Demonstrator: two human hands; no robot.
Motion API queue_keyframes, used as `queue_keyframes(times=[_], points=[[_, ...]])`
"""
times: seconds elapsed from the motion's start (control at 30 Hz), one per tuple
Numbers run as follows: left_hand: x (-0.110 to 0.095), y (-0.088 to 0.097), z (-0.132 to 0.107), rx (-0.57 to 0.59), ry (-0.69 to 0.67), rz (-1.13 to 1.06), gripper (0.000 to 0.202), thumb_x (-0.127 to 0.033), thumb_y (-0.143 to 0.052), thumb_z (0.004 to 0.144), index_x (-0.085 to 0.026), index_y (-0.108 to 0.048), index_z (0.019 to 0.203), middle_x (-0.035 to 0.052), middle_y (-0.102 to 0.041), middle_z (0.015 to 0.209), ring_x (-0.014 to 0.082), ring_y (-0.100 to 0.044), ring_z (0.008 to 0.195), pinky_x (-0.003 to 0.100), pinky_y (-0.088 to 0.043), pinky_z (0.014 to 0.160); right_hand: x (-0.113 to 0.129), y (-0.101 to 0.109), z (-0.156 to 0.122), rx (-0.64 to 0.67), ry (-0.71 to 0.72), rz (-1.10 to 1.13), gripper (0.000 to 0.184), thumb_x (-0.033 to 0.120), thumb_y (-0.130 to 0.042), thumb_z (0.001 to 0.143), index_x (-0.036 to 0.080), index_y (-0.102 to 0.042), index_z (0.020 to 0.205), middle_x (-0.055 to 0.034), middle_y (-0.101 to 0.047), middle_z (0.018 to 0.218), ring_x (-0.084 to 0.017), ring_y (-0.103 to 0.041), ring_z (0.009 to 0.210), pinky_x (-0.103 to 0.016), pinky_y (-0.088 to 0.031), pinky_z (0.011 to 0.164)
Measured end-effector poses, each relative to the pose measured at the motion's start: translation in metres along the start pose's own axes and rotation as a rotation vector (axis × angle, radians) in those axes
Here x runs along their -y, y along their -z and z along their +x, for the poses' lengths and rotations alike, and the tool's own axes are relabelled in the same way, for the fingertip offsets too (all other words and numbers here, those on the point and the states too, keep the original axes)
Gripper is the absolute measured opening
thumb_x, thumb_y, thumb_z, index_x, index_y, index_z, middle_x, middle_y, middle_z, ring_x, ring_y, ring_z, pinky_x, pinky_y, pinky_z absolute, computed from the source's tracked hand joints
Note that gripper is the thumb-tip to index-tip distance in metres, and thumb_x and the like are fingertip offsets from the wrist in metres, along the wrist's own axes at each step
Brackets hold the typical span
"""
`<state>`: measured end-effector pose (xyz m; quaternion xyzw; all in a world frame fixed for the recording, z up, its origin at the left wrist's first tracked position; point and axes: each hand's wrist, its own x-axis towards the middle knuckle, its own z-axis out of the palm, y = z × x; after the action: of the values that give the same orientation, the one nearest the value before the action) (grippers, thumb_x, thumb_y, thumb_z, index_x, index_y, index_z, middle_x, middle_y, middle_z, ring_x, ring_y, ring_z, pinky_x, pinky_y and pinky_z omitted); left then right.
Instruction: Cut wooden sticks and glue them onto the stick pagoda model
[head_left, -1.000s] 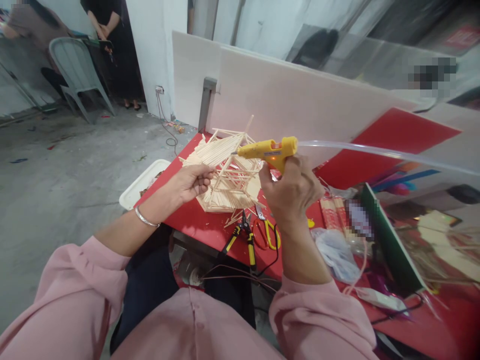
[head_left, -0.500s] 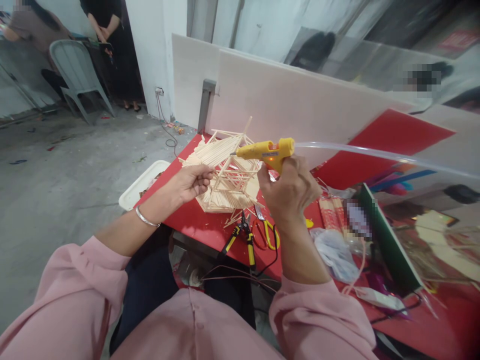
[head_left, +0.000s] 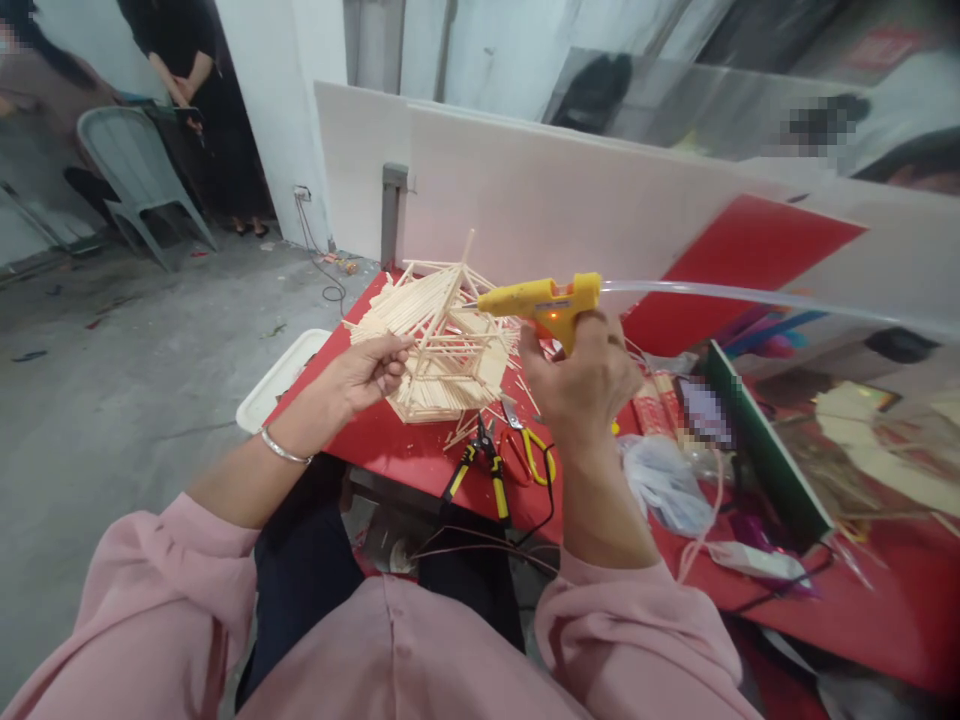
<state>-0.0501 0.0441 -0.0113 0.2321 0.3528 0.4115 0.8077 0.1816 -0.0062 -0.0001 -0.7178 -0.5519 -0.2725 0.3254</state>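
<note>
My right hand (head_left: 581,385) grips a yellow hot glue gun (head_left: 559,310), its small light glowing orange and its nozzle pointing left. A long clear glue stick (head_left: 690,290) runs out of its back. Below and left of the nozzle, on the red table, stands a model built of thin wooden sticks (head_left: 420,310), with a slanted roof and an open frame. My left hand (head_left: 375,375) is closed in a pinch at the model's near left side; what is between the fingertips is too small to make out. A silver bangle circles my left wrist.
Black-and-yellow pliers (head_left: 480,465) and yellow-handled scissors (head_left: 536,455) lie at the front of the red table (head_left: 420,465). Rightward are a plastic bag (head_left: 667,485), cables and a green-sided box (head_left: 772,450). White boards (head_left: 525,190) stand behind. Two people are at the far left.
The glue gun has drawn slightly away from the model, to the right. My left hand keeps its pinch at the model's side. The whole view has shifted a little.
</note>
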Motion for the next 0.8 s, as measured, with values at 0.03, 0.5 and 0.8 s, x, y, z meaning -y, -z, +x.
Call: queue_keyframes(times=[0.03,0.5,0.8], points=[[0.0,0.001,-0.002,0.001,0.009,-0.001,0.019,-0.004,-0.061,0.085,-0.01,-0.06,0.067,-0.0013,-0.055,0.051,0.0025,-0.047,0.037,0.01,-0.038,0.035,-0.006,0.006,-0.005,0.006,-0.033,-0.029,0.049,0.058,-0.05,0.088,0.016,-0.058,0.112,-0.013,-0.064,0.099,-0.023,-0.06,0.081,-0.033,-0.04,0.065],[0.048,-0.006,-0.057,0.04,-0.08,0.089,0.009,-0.011,-0.072,0.076,-0.012,-0.067,0.069,-0.0009,-0.058,0.054,0.003,-0.045,0.039,0.012,-0.036,0.037,-0.145,0.036,-0.13,0.552,-0.277,-0.138,0.036,0.031,-0.046,0.084,0.013,-0.059,0.112,-0.0165,-0.066,0.1,-0.029,-0.061,0.091,-0.036,-0.044,0.073],[0.129,-0.018,-0.048,0.078,0.027,-0.026,0.016,-0.017,-0.08,0.069,-0.009,-0.071,0.079,0.0002,-0.061,0.057,0.0028,-0.048,0.043,0.012,-0.04,0.042,-0.17,0.011,-0.118,0.888,0.063,0.109,0.042,0.024,-0.048,0.082,0.018,-0.064,0.12,-0.0116,-0.068,0.121,-0.026,-0.064,0.105,-0.034,-0.047,0.082]])
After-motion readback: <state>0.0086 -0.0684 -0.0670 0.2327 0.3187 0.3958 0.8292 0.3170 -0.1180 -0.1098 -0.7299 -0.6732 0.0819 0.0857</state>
